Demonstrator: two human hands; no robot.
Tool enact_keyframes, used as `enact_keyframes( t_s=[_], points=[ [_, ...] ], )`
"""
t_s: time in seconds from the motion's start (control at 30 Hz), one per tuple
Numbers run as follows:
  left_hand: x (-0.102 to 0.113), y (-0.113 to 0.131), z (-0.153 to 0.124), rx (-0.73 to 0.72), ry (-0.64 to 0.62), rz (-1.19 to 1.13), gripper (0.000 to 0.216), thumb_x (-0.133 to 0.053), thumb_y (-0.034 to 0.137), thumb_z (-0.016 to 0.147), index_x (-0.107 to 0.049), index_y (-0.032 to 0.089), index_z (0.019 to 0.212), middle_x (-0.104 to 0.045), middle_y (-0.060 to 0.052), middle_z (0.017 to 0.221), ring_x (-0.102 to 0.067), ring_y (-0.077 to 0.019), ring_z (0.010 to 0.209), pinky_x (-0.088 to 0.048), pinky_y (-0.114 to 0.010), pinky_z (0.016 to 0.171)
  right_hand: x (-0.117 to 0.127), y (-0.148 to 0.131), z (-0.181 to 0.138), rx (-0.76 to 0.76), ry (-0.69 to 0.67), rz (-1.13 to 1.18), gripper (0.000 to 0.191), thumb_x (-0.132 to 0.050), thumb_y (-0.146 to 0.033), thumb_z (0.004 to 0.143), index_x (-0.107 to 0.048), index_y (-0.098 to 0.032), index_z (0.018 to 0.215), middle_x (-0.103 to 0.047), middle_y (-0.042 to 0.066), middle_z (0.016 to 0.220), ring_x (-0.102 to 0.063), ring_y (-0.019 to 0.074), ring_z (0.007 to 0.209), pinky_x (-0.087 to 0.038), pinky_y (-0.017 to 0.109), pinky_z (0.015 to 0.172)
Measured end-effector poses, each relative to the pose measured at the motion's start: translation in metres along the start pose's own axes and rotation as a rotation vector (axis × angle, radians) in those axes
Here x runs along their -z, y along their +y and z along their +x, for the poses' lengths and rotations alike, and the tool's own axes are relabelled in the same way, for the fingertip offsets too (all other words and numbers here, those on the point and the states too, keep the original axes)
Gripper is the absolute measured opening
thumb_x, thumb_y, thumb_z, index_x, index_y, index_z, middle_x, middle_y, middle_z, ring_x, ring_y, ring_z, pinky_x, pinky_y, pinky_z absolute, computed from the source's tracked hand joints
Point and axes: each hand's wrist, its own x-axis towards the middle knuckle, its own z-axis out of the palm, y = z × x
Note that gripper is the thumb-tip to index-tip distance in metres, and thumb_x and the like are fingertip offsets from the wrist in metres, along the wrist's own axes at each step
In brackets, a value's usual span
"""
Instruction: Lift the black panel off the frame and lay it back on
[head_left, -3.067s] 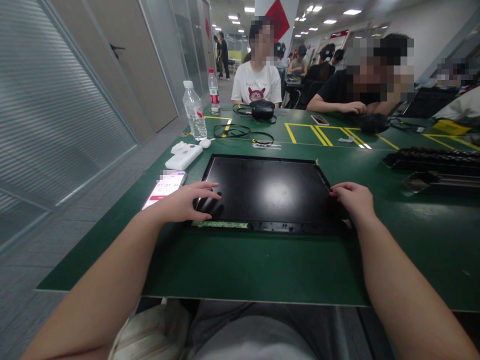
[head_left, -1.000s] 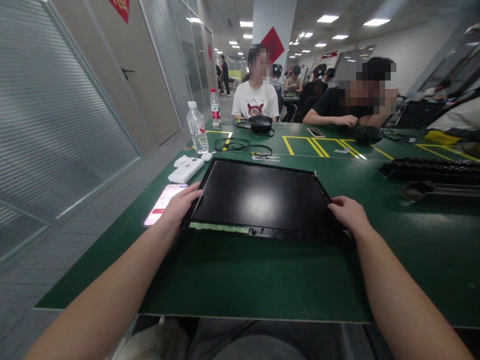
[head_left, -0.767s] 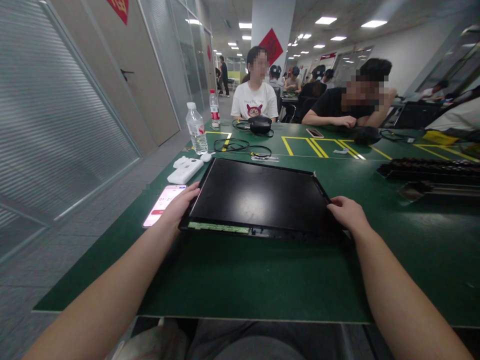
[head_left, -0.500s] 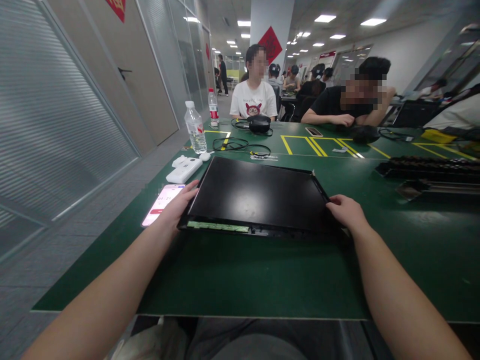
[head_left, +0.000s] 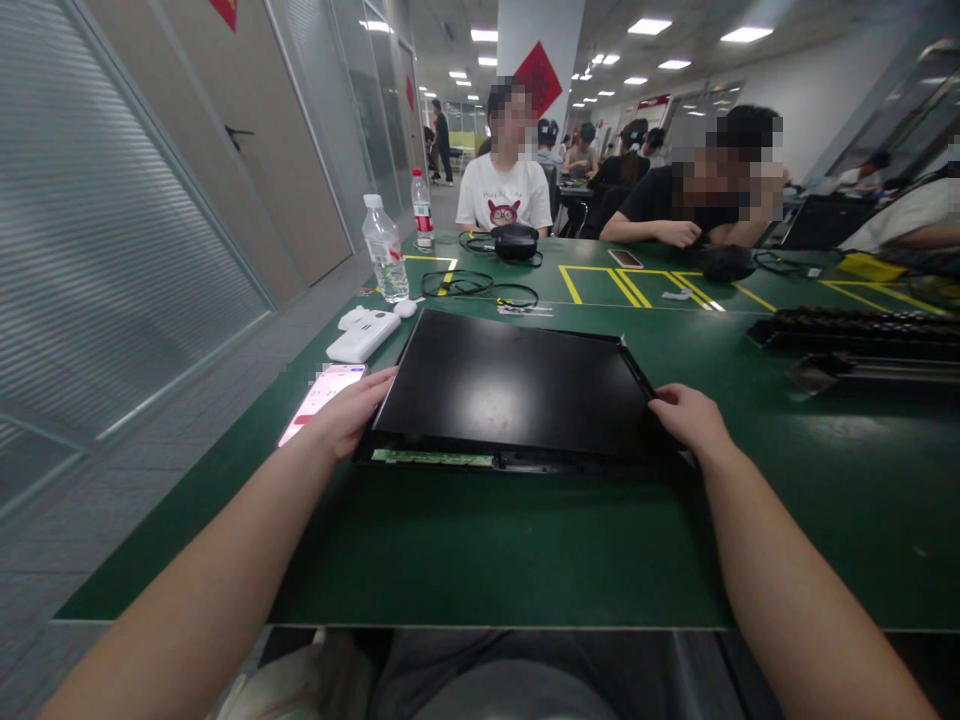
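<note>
A black LCD screen panel [head_left: 517, 380] lies in a shallow black frame [head_left: 577, 463] in front of me. A green circuit strip [head_left: 435, 459] shows along the near left edge of the frame. My left hand [head_left: 358, 408] is closed on the left edge of the panel, some fingertips hidden behind it. At the opposite side my right hand [head_left: 690, 420] pinches the right edge, thumb near the top face and the other fingers partly out of sight. The near edge of the panel stands slightly above the frame.
Left of the panel are a lit phone [head_left: 322, 400], a white device [head_left: 364, 336] and a water bottle [head_left: 385, 250]. Black cables [head_left: 457, 284] lie beyond it. Long black metal parts [head_left: 847, 335] rest at the right. Two people [head_left: 504, 190] sit across the green table [head_left: 510, 560].
The view has shifted slightly. The panel's near edge appears a little higher over the frame. Both hands keep their places at its sides, the left fingers drawn closer in.
</note>
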Motion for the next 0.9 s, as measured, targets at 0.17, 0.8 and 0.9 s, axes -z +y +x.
enact_keyframes(
  t_s=[0.17,0.8,0.9],
  points=[
    [0.003,0.000,0.002,-0.024,-0.021,0.029,0.049,-0.088,0.017,0.081,-0.080,0.019,0.129,-0.087,-0.010,0.104,-0.084,-0.0254,0.078,-0.067,-0.029,0.059,0.001,-0.002,0.000,-0.013,-0.012,0.010,0.031,-0.066,-0.030,0.086,-0.082,-0.019,0.110,-0.081,0.013,0.108,-0.076,0.0299,0.101,-0.058,0.039,0.092],
    [0.004,-0.001,0.008,-0.168,-0.008,0.062,0.031,-0.072,0.020,0.077,-0.084,0.016,0.105,-0.086,-0.011,0.101,-0.083,-0.0293,0.097,-0.068,-0.031,0.071,0.002,-0.002,-0.001,-0.029,-0.017,0.020,0.035,-0.063,-0.020,0.084,-0.082,-0.019,0.113,-0.082,0.012,0.111,-0.076,0.0292,0.102,-0.058,0.038,0.093],
    [0.001,0.000,0.001,-0.236,-0.003,0.105,0.031,-0.081,0.031,0.078,-0.084,0.017,0.105,-0.086,-0.012,0.103,-0.081,-0.0334,0.108,-0.068,-0.035,0.083,0.000,0.000,0.000,-0.016,-0.005,0.027,0.033,-0.066,-0.022,0.082,-0.083,-0.019,0.110,-0.082,0.013,0.107,-0.076,0.0298,0.101,-0.058,0.039,0.093]
  ],
)
